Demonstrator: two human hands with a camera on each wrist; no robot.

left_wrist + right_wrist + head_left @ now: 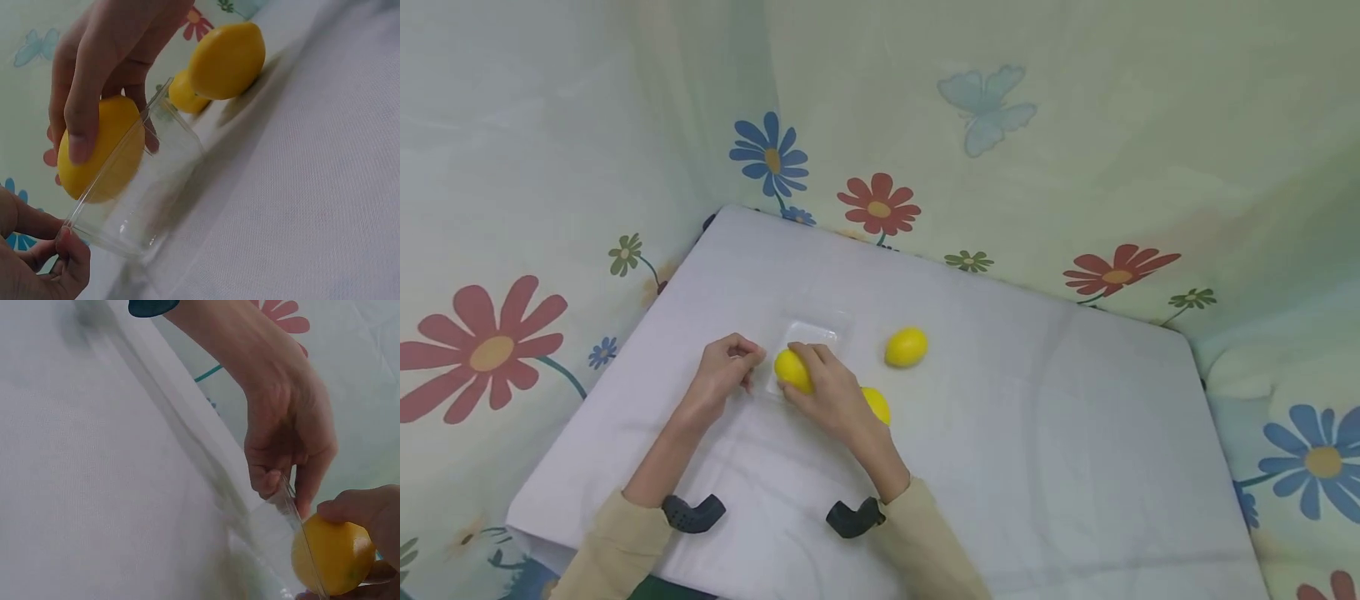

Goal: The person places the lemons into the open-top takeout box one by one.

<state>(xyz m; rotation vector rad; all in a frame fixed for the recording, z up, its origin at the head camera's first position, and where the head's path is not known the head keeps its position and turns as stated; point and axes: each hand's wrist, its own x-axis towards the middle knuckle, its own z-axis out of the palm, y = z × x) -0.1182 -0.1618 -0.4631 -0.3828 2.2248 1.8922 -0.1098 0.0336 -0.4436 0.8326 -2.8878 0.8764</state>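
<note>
A clear plastic box [811, 335] stands on the white tabletop, its rim pinched on the left side by the fingers and thumb of my left hand [719, 375]. In my right hand [833, 400] is a yellow lemon [792, 372], gripped between fingers and thumb. The left wrist view shows this lemon [103, 150] at the open top of the box [165, 181], its lower part behind the clear wall. To the right of the box lies a second lemon [907, 347]. A third lemon [878, 404] lies beside my right wrist, partly hidden by it.
The white cloth-covered table [1037, 450] reaches far to the right. Flower-printed curtains [1060, 167] hang behind it and at its sides. Each wrist carries a dark curved device, one on the left [693, 514] and one on the right [855, 518].
</note>
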